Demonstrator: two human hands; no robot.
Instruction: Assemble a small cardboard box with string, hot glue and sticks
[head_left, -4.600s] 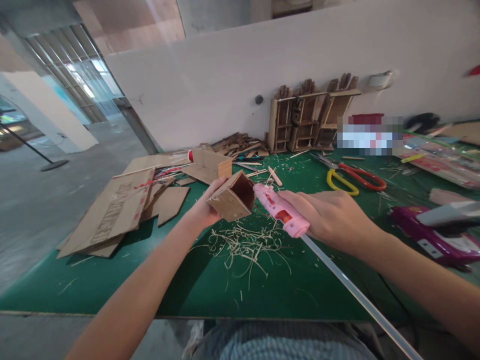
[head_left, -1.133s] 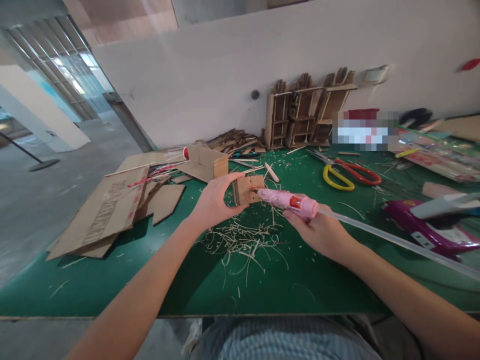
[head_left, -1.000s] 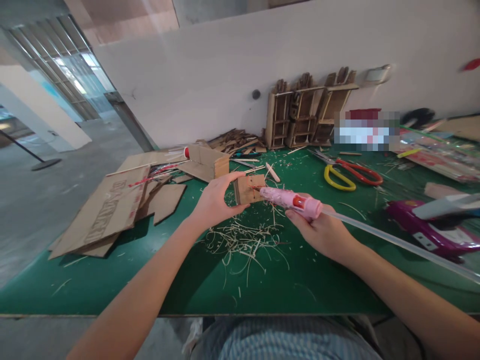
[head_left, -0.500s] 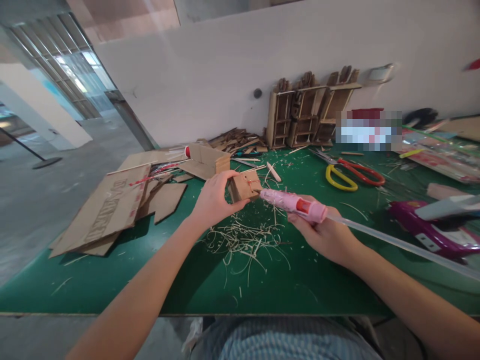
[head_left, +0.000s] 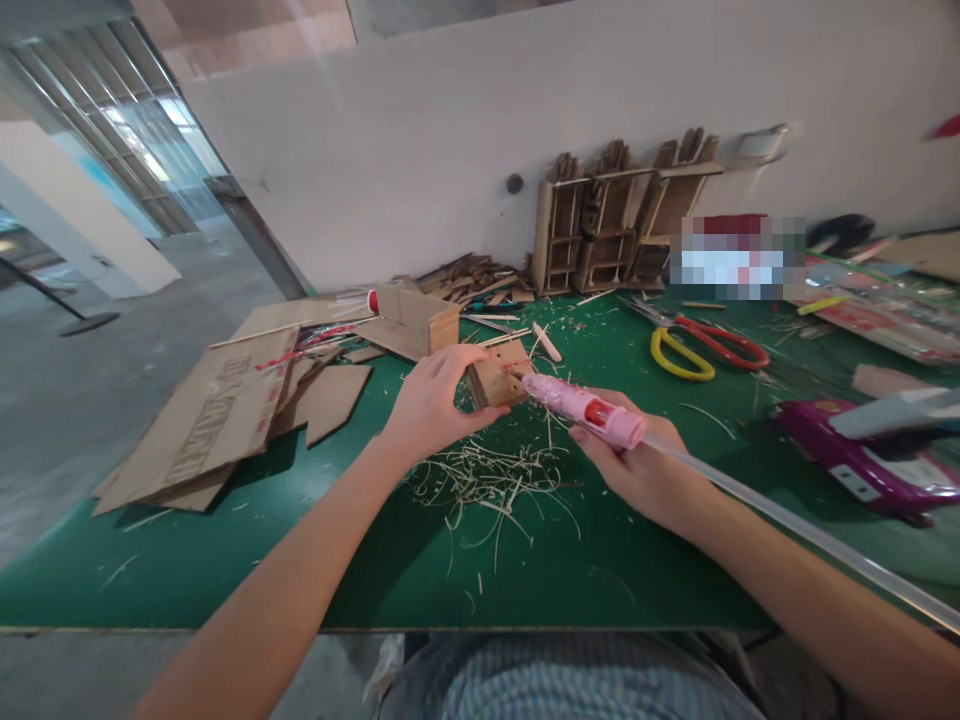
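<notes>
Between the thumb and fingers of my left hand (head_left: 435, 395) is a small cardboard block (head_left: 495, 380) with a few holes in its top face. My right hand (head_left: 645, 465) grips a pink hot glue gun (head_left: 581, 407), its nozzle pointing left at the block's top near a reddish mark. Whether the tip touches the cardboard I cannot tell. A long translucent glue stick (head_left: 757, 500) runs out of the gun's back toward the right edge. Below the block, a heap of thin pale shavings (head_left: 491, 485) lies on the green tabletop (head_left: 360, 580).
Flat cardboard sheets (head_left: 202, 420) lie at left, with a folded cardboard piece (head_left: 409, 325) behind my left hand. Scissors (head_left: 686, 350) with yellow and red handles rest at right, near a purple device (head_left: 862, 450). Cardboard structures (head_left: 600, 230) lean on the wall.
The cardboard block has turned and tilted slightly in my left hand. The glue gun has shifted a little left, its nozzle staying at the block.
</notes>
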